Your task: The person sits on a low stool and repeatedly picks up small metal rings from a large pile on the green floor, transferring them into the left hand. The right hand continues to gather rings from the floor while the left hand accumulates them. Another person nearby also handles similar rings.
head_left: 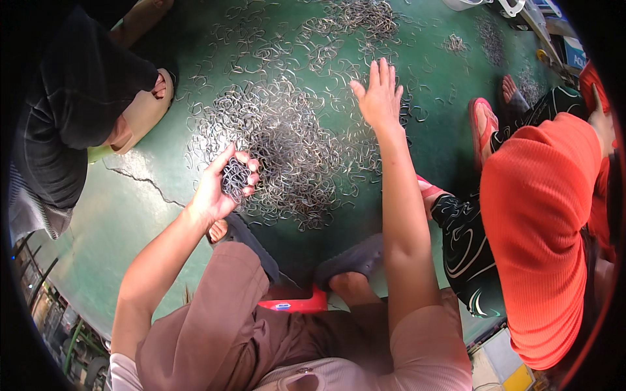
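Observation:
A big heap of bent metal wire hooks [287,150] lies on the green floor in front of me, with the pieces tangled and overlapping. My left hand [222,186] is at the heap's near left side, palm up, its fingers curled round a clump of the wire hooks [235,179]. Farther out and to the right, my right hand [378,98] reaches over scattered single hooks, palm down. Its fingers are stretched out and the thumb stands apart, with nothing held. Whether it touches the floor I cannot tell.
Smaller heaps of hooks [368,18] lie at the far side and far right. A person in dark trousers [91,78] sits at left, another in a red-orange garment [541,215] at right, their feet near the hooks. My sandals [352,257] flank a red stool [300,304]. The floor has a crack [147,182].

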{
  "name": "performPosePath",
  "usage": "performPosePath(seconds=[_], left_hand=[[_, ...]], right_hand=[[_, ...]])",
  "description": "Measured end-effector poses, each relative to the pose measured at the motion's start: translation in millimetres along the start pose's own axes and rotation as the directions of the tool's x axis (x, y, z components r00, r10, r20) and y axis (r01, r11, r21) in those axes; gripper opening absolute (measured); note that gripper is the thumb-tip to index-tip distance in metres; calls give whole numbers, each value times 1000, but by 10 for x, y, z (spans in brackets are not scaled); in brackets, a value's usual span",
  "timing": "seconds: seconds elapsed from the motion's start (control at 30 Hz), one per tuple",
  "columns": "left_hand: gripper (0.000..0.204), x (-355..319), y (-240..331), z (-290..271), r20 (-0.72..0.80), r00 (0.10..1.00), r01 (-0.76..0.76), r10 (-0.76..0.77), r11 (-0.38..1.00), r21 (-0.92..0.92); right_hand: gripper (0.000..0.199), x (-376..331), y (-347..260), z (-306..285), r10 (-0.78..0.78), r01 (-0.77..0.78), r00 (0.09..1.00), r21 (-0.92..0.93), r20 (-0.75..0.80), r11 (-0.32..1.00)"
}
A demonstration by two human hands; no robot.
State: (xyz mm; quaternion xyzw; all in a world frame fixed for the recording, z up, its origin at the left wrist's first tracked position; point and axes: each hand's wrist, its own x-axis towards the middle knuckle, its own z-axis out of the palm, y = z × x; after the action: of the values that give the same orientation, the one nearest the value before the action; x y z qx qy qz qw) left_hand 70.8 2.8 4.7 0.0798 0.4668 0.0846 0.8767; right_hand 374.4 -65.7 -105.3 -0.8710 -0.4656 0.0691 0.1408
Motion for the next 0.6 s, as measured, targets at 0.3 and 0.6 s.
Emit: performPosePath(seconds=[0.3,0.6], left_hand=[[30,-91,55,-137,-42,999,-29,29,999,-17],[31,-162,56,-160,-34,998,-50,50,999,-12]], right_hand=[[66,-824,-535,-108,-25,18,949,26,314,999],[58,-1082,-960,-56,-376,297,873,271,311,915]])
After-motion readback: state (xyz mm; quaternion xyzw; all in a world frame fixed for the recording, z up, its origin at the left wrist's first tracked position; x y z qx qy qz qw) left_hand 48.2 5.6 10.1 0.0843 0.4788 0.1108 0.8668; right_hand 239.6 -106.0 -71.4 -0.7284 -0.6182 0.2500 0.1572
